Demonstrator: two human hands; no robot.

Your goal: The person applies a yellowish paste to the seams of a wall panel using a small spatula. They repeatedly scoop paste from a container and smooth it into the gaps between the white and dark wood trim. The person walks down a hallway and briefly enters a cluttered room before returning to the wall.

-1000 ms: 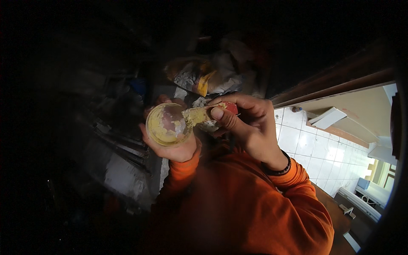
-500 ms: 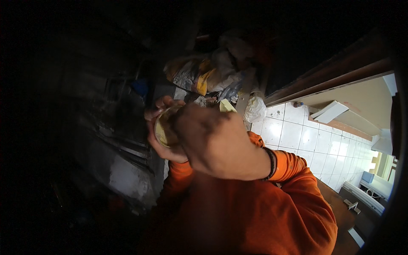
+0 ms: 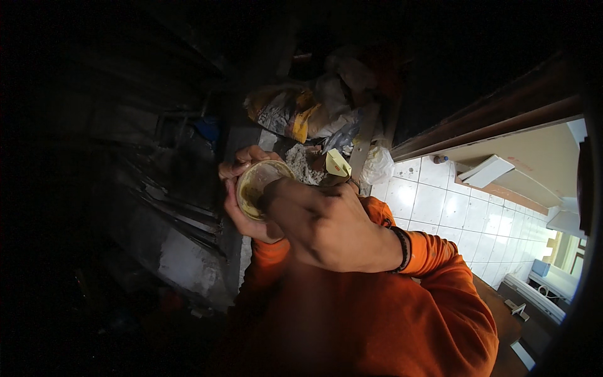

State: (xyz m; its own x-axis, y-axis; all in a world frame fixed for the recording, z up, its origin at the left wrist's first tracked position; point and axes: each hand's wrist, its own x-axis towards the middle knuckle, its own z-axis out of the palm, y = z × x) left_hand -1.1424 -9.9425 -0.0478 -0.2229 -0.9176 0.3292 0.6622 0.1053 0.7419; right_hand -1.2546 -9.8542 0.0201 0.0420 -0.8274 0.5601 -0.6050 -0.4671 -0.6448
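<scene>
My left hand [image 3: 235,204] is wrapped round a small round tub [image 3: 245,210], tilted so its opening faces me. Yellowish smears coat the inside wall, and a paler patch shows near the top. Over the right side of the tub reaches my right hand [image 3: 326,229], its bent fingers pressed together and dipping into the opening. The fingertips are blurred and hidden, so whatever they pinch does not show. Just beyond the right knuckles is a pale yellow, angular piece [image 3: 338,163]; I cannot tell what it is.
Crumpled bags [image 3: 295,116], grey rubble [image 3: 301,163] and a white plastic bag [image 3: 377,164] lie beyond my hands. To the right are a white tiled floor [image 3: 427,198] and a dark frame edge [image 3: 490,129]. Dark clutter with a blue item [image 3: 206,127] stands left.
My right hand has shifted slightly down and right, baring more of the tub's opening and the rubble behind. My left hand still grips the tub, now a little further right.
</scene>
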